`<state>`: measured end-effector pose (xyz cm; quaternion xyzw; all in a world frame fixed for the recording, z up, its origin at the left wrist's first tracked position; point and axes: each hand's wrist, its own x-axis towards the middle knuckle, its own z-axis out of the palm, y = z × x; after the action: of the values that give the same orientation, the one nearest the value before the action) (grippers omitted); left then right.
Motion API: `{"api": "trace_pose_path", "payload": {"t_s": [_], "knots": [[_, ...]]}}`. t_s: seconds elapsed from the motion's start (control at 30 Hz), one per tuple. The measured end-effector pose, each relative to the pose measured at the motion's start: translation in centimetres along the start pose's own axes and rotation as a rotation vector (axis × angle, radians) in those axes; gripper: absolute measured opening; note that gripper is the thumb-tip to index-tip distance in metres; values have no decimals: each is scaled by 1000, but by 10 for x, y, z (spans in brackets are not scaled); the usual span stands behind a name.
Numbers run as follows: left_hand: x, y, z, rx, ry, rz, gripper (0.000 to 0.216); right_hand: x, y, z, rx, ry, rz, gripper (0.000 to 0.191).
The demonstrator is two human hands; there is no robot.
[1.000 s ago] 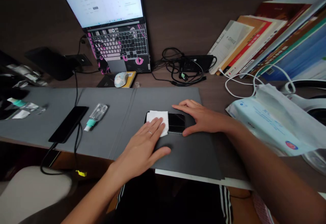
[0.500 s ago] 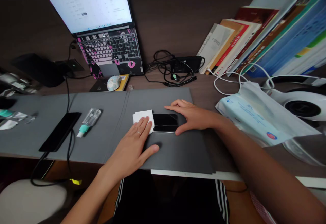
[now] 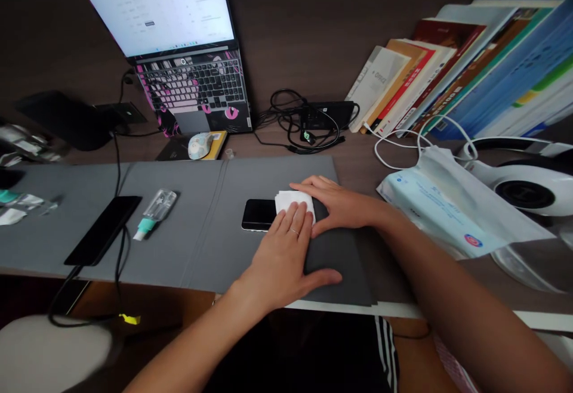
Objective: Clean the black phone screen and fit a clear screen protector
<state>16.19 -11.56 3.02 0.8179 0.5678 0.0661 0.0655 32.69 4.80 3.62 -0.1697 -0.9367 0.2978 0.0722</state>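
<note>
A black-screened smartphone (image 3: pixel 258 212) lies flat on the grey desk mat (image 3: pixel 264 177). On its right half rests a folded white tissue (image 3: pixel 289 198). My left hand (image 3: pixel 286 256) presses the tissue down with flat, outstretched fingers, a ring on one of them and the thumb held away. Around the phone's right end, my right hand (image 3: pixel 342 204) has its thumb and index finger spread apart. The thumb is by the near right corner, beside the tissue; whether it touches the phone is hidden.
Left on the mat lie a clear spray bottle (image 3: pixel 156 211) and a black device (image 3: pixel 104 231) with a cable. Behind stand a laptop (image 3: pixel 192 83), a mouse (image 3: pixel 199 145) and tangled cables (image 3: pixel 290 121). At right are a wipes pack (image 3: pixel 434 202), headphones (image 3: pixel 521 193) and leaning books (image 3: pixel 425 77).
My left hand and the tissue have slid right along the phone, from its left end to its right end. The phone's left part now shows. My right hand has stayed in place.
</note>
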Motion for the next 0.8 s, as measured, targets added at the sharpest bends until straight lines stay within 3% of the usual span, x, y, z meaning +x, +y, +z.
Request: {"api": "trace_pose_path", "payload": {"t_s": [0.3,0.57,0.8], "knots": [[-23,-17,-14,10,-39,51,91,0,-8,-3,-14,-23,53,107],[-53,-62,-17,35,26,-51,78,1,-7,-2,-4,-9,43,106],[-57,-73,-16,-8,-5,-160,78,0,-9,-2,-6,-18,43,106]]}}
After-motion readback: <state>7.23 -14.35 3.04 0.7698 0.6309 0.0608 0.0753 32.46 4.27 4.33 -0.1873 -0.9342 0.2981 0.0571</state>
